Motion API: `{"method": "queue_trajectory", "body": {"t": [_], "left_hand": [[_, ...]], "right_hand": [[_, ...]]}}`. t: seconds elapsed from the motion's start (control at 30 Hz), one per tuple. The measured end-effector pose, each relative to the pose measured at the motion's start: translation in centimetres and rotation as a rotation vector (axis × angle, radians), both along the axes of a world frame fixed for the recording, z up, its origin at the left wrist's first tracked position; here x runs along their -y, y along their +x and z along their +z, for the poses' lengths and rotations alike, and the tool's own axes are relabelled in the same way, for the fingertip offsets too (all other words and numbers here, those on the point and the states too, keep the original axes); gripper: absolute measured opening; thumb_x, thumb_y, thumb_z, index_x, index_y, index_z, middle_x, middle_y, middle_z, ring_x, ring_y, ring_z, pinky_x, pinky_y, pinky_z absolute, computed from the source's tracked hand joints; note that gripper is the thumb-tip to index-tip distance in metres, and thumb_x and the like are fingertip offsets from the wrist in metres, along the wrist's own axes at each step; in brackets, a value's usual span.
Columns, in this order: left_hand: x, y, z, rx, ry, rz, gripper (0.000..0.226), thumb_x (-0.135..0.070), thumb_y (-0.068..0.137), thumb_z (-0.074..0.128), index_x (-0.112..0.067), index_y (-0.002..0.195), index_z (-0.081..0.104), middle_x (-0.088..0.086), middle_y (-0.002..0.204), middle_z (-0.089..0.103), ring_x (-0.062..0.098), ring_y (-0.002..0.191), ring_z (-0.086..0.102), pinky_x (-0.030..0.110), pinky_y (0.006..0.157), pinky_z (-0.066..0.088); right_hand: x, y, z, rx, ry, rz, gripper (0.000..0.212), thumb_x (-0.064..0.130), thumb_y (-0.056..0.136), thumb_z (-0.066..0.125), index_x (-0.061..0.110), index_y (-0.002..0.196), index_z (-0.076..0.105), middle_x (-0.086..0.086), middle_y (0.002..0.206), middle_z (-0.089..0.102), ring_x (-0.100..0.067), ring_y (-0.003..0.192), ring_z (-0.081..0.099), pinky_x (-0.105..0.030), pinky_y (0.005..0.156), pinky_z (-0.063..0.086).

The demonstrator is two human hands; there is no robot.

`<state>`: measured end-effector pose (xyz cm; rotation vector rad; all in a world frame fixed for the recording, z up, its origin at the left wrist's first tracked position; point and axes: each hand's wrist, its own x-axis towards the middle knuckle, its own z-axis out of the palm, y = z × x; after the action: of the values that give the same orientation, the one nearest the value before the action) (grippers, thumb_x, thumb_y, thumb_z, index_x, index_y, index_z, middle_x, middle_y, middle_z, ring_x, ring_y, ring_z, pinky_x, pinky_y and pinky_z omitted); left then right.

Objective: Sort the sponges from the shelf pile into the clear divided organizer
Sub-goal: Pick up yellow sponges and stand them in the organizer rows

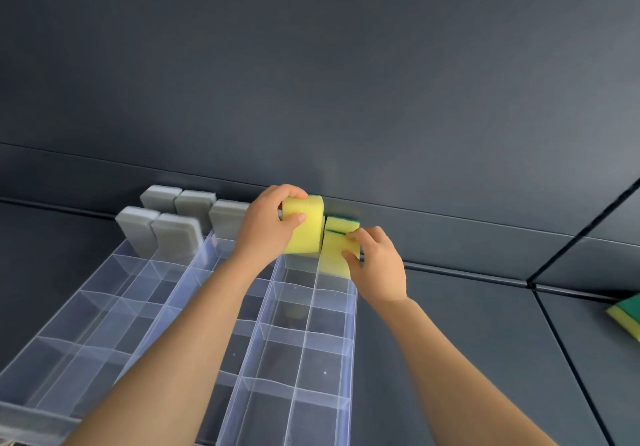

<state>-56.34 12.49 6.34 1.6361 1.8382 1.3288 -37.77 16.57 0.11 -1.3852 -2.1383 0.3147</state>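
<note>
1. Now my left hand [268,229] grips a yellow foam sponge [304,225] upright over the clear plastic divided organizer [194,310], at its far row.
2. My right hand [375,265] pinches a yellow-green sponge [334,248] standing in the far-right compartment.
3. Grey rectangular sponges [176,234] fill the far-left cells.
</note>
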Motion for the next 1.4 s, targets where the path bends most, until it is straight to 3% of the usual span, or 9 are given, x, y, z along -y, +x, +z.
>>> {"method": "queue_trajectory", "body": {"t": [0.07, 0.17, 0.23, 0.43, 0.63, 0.8, 1.17, 1.27, 1.4], "left_hand": [[-0.4, 0.1, 0.0, -0.058, -0.008, -0.016, 0.029, -0.005, 0.082, 0.064, -0.028, 0.099, 0.061, -0.011, 0.102, 0.058, 0.017, 0.083, 0.053, 0.033, 0.075, 0.044], [-0.9, 0.1, 0.0, -0.153, -0.026, -0.029, 0.028, -0.006, 0.083, 0.062, -0.029, 0.098, 0.060, -0.018, 0.094, 0.052, 0.003, 0.068, 0.046, 0.029, 0.068, 0.039], [-1.3, 0.1, -0.1, -0.199, -0.043, -0.044, 0.028, -0.005, 0.084, 0.061, -0.029, 0.098, 0.059, -0.018, 0.098, 0.052, 0.000, 0.068, 0.044, 0.028, 0.068, 0.037], [-1.7, -0.2, -1.0, -0.305, -0.094, -0.053, 0.025, -0.005, 0.086, 0.059, -0.025, 0.101, 0.058, -0.012, 0.106, 0.054, 0.006, 0.070, 0.042, 0.027, 0.064, 0.030], [-1.8, -0.3, -1.3, -0.388, -0.039, -0.017, 0.023, -0.002, 0.087, 0.056, -0.019, 0.103, 0.057, -0.004, 0.111, 0.056, 0.020, 0.088, 0.052, 0.035, 0.073, 0.043], [-2.0, -0.2, -1.7, -0.421, -0.053, -0.072, 0.025, -0.003, 0.085, 0.057, -0.023, 0.101, 0.057, -0.007, 0.105, 0.054, 0.013, 0.079, 0.044, 0.027, 0.064, 0.028], [-2.6, -0.5, -1.7, -0.406, -0.151, -0.097, 0.026, -0.004, 0.085, 0.057, -0.026, 0.097, 0.049, -0.011, 0.105, 0.054, 0.016, 0.081, 0.047, 0.029, 0.060, 0.031], [-2.9, -0.4, -1.6, -0.523, -0.231, -0.117, 0.027, -0.003, 0.087, 0.054, -0.025, 0.097, 0.042, -0.006, 0.107, 0.055, 0.019, 0.077, 0.045, 0.025, 0.052, 0.025], [-2.9, 0.5, -1.9, -0.665, -0.265, -0.119, 0.031, 0.006, 0.084, 0.048, -0.018, 0.103, 0.043, 0.004, 0.106, 0.057, 0.025, 0.078, 0.048, 0.030, 0.050, 0.025]], "right_hand": [[0.0, -0.2, 0.3, 0.017, 0.015, -0.023, 0.026, 0.022, 0.089, 0.063, 0.015, 0.114, 0.063, -0.004, 0.111, 0.054, -0.023, 0.095, 0.051, -0.034, 0.063, 0.049], [-0.2, -0.4, 0.8, 0.046, 0.055, -0.042, 0.025, 0.024, 0.089, 0.063, 0.016, 0.113, 0.064, -0.005, 0.110, 0.053, -0.022, 0.101, 0.047, -0.035, 0.062, 0.049], [0.0, -0.5, 0.8, 0.061, 0.102, -0.024, 0.024, 0.019, 0.089, 0.063, 0.016, 0.113, 0.066, -0.005, 0.111, 0.054, -0.024, 0.100, 0.048, -0.035, 0.059, 0.049], [0.0, -1.0, 0.6, 0.060, 0.146, 0.003, 0.016, 0.011, 0.088, 0.063, 0.012, 0.102, 0.069, -0.004, 0.109, 0.057, -0.024, 0.099, 0.050, -0.037, 0.058, 0.050], [-0.3, -1.4, 0.4, -0.020, 0.152, -0.040, 0.006, 0.009, 0.088, 0.063, 0.006, 0.090, 0.067, -0.007, 0.103, 0.056, -0.024, 0.092, 0.051, -0.030, 0.055, 0.042], [-0.4, -1.6, 0.3, -0.051, 0.161, -0.049, 0.003, 0.005, 0.085, 0.064, 0.003, 0.085, 0.066, -0.009, 0.100, 0.057, -0.027, 0.090, 0.053, -0.032, 0.055, 0.043], [-0.3, -1.5, 0.1, -0.074, 0.148, -0.030, 0.004, 0.003, 0.085, 0.064, 0.002, 0.088, 0.066, -0.011, 0.101, 0.056, -0.028, 0.091, 0.051, -0.034, 0.062, 0.046], [-0.4, -1.6, 0.1, -0.078, 0.147, -0.031, 0.004, 0.003, 0.084, 0.064, 0.002, 0.088, 0.066, -0.011, 0.101, 0.057, -0.029, 0.090, 0.051, -0.033, 0.061, 0.045], [-0.3, -1.5, 0.1, -0.079, 0.148, -0.030, 0.004, 0.004, 0.083, 0.066, 0.003, 0.087, 0.067, -0.011, 0.100, 0.057, -0.029, 0.090, 0.053, -0.033, 0.060, 0.045]]}}
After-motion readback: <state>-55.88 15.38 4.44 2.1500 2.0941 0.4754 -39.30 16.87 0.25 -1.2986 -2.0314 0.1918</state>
